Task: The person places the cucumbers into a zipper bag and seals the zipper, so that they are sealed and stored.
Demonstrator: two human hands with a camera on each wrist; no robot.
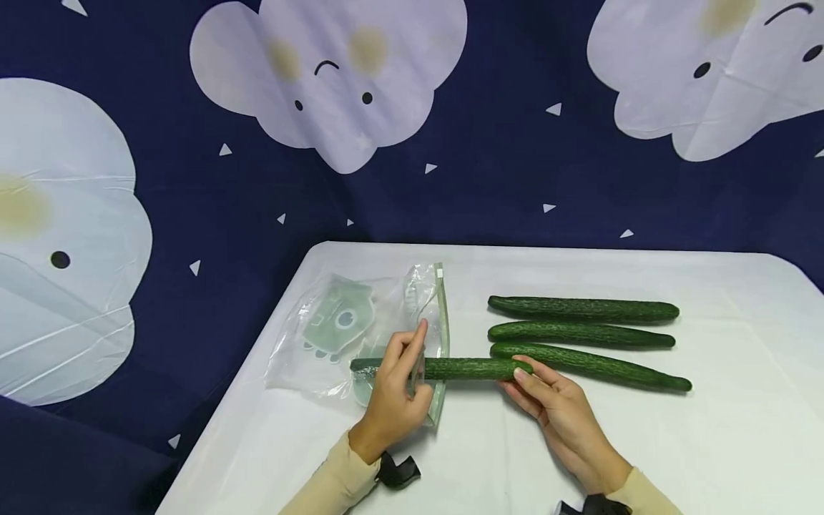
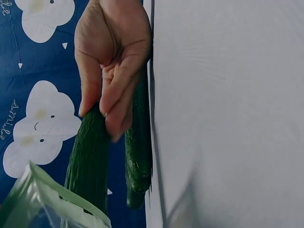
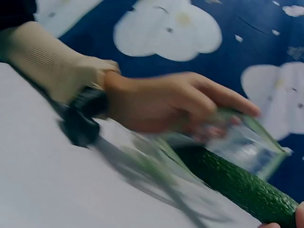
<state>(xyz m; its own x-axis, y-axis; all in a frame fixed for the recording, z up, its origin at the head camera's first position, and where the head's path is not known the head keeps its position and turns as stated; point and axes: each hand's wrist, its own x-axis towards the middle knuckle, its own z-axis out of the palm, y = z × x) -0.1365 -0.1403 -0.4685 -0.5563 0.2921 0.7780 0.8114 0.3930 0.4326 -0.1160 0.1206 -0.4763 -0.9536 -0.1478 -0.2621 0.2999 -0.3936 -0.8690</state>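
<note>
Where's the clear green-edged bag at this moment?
In the head view, the green-edged bag is on the left side of the white table, left of three loose cucumbers; the left hand holds its mouth around a fourth cucumber.

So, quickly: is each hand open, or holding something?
Left hand: holding a green-edged clear plastic bag.
Right hand: closed on one end of a long, dark-green cucumber.

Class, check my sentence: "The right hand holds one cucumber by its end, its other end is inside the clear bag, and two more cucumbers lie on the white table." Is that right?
Not quite: the count is wrong. The head view shows three more cucumbers on the white table. The right hand, held cucumber and clear bag are described correctly.
</note>
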